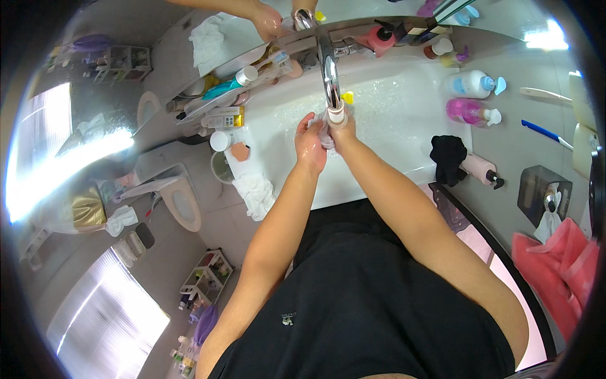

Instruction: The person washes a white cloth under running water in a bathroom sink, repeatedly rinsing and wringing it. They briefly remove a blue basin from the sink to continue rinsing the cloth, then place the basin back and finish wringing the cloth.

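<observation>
A chrome faucet (329, 71) with a pale spout tip reaches over a white sink basin (402, 118). Just under the tip, my left hand (310, 144), wet and shiny, grips a small wet whitish cloth (325, 137). On the other side of that cloth is my right hand (344, 132), its fingers partly hidden by the spout tip and closed around the cloth too. Water with ripples and bubbles lies in the basin. Close behind the spout sits a small yellow object (348, 97).
White cloth (255, 194) drapes over the basin's left corner, black cloth (449, 158) over the right. Pump bottles, one white (468, 84) and one pink (466, 112), line the right rim. Left of the basin are a clear shelf (236, 87) with a toothpaste tube and a white jar (221, 140).
</observation>
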### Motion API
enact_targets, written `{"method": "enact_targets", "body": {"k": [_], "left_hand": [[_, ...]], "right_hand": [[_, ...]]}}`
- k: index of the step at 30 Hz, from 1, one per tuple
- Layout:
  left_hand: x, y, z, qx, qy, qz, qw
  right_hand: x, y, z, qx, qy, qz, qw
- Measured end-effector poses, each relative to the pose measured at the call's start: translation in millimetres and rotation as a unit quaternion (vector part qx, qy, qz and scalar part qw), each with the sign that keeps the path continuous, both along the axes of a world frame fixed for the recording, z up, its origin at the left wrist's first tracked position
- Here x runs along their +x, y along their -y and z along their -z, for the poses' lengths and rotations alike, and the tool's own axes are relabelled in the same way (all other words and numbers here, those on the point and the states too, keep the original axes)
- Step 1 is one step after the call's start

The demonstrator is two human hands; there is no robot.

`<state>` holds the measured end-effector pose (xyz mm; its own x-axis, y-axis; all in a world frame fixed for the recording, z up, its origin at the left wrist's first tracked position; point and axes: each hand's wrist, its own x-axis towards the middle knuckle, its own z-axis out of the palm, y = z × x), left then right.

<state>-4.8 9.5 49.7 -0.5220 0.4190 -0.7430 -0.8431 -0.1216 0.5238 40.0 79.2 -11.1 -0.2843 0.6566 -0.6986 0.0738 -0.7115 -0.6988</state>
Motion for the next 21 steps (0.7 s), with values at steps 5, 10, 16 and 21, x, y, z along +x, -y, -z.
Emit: {"method": "enact_targets", "body": {"k": [5, 10, 16, 21], "left_hand": [[-25, 24, 8, 0.065, -0.026, 0.024, 0.997], [-69, 43, 76, 0.026, 0.021, -0.079, 0.996], [-3, -16, 49, 0.046, 0.135, 0.121, 0.982], [9, -41, 68, -0.035, 0.007, 0.153, 0.988]], "right_hand": [[3, -32, 48, 0.149, -0.057, -0.023, 0.987], [-9, 23, -38, 0.338, 0.048, -0.311, 0.887], [13, -13, -6, 0.216, 0.122, -0.236, 0.939], [32, -23, -31, 0.206, 0.233, -0.141, 0.94]]}}
